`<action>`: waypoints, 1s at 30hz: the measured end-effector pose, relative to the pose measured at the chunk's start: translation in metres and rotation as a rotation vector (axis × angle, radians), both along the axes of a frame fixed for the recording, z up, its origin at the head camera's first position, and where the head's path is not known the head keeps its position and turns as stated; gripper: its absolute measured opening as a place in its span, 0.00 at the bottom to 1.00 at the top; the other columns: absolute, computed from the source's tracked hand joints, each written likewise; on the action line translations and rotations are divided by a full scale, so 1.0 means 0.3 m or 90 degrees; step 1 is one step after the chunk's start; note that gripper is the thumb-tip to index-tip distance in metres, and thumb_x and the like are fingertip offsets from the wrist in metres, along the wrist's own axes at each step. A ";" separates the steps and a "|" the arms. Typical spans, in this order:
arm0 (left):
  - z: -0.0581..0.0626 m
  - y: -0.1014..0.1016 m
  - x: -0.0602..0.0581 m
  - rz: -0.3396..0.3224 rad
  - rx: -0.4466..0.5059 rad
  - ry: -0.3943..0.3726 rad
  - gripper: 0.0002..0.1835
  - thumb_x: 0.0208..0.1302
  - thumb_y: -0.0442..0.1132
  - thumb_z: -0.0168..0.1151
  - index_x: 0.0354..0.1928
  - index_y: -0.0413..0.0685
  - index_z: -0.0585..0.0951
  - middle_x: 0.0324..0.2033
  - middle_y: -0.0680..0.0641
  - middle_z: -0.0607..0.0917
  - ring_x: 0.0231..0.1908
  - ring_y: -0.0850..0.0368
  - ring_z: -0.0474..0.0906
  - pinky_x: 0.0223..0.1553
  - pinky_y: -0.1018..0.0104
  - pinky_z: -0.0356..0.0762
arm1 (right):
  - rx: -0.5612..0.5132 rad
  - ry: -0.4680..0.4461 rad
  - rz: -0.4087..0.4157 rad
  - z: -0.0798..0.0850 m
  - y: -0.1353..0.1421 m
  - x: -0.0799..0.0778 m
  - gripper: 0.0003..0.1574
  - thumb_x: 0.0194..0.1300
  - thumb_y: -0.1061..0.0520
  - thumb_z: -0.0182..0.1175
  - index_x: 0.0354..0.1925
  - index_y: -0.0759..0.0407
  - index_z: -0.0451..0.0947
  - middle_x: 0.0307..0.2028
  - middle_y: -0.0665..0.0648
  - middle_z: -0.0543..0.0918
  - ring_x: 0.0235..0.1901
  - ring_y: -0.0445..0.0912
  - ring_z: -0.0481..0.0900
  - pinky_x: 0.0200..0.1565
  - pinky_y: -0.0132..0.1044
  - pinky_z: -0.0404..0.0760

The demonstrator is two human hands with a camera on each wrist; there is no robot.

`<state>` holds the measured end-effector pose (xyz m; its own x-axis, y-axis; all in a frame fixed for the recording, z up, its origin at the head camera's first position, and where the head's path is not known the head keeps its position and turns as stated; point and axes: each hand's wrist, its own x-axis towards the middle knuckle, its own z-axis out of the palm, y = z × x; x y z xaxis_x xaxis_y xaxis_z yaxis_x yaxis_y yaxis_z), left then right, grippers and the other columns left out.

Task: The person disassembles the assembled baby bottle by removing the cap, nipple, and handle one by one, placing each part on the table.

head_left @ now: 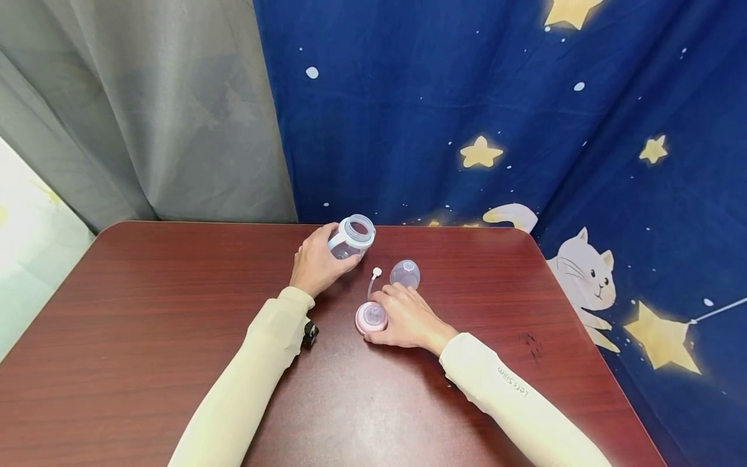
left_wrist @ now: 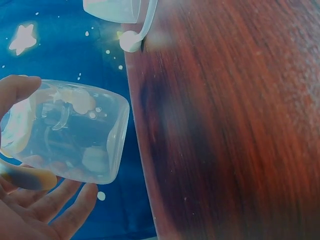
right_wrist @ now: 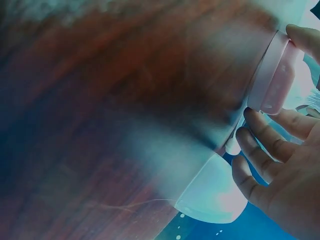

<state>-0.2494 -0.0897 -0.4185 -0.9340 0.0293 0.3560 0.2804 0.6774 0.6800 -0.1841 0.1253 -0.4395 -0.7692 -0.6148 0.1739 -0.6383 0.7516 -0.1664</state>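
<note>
In the head view my left hand [head_left: 322, 264] grips a clear baby bottle [head_left: 352, 239] with white handles near the table's far edge. Its open mouth faces up and is tilted to the right. The left wrist view shows the bottle's transparent body [left_wrist: 80, 132] between thumb and fingers [left_wrist: 75, 210]. My right hand [head_left: 410, 318] holds the pink collar [head_left: 362, 319] of a bottle nipple [head_left: 375, 314] at the tabletop. From the collar runs a thin straw [head_left: 370, 287] with a white weighted end [head_left: 377, 272]. Just beyond the right hand's fingers lies a clear domed cap [head_left: 405, 274].
Everything is on a dark red wooden table [head_left: 192, 311] with a rounded far edge. A grey curtain [head_left: 192, 117] and a blue star-patterned curtain [head_left: 408, 117] hang behind it. A dark wrist device [head_left: 310, 333] shows beside the left sleeve.
</note>
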 end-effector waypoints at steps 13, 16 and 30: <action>-0.004 -0.002 0.005 -0.001 -0.001 0.004 0.41 0.48 0.56 0.75 0.63 0.47 0.75 0.53 0.45 0.82 0.47 0.48 0.78 0.46 0.46 0.76 | -0.022 -0.089 0.015 0.057 0.020 -0.028 0.45 0.46 0.28 0.71 0.53 0.53 0.79 0.44 0.51 0.81 0.46 0.46 0.75 0.49 0.46 0.74; -0.004 -0.005 0.003 0.000 -0.002 0.008 0.40 0.48 0.56 0.75 0.62 0.47 0.75 0.52 0.45 0.82 0.47 0.48 0.78 0.45 0.47 0.76 | -0.064 -0.107 0.003 0.099 0.036 -0.052 0.46 0.49 0.29 0.70 0.58 0.55 0.77 0.45 0.54 0.81 0.47 0.48 0.76 0.51 0.48 0.74; -0.002 0.008 0.011 -0.090 0.023 0.024 0.40 0.47 0.54 0.78 0.63 0.49 0.76 0.54 0.48 0.82 0.49 0.51 0.79 0.50 0.51 0.76 | -0.286 -0.043 -0.159 0.183 0.037 -0.123 0.52 0.54 0.36 0.71 0.69 0.58 0.67 0.58 0.57 0.75 0.58 0.50 0.73 0.59 0.51 0.73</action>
<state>-0.2459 -0.0874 -0.4191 -0.9074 0.1465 0.3940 0.3974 0.6044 0.6905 -0.2210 0.1363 -0.3847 -0.9019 -0.2871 0.3228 -0.4249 0.7246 -0.5426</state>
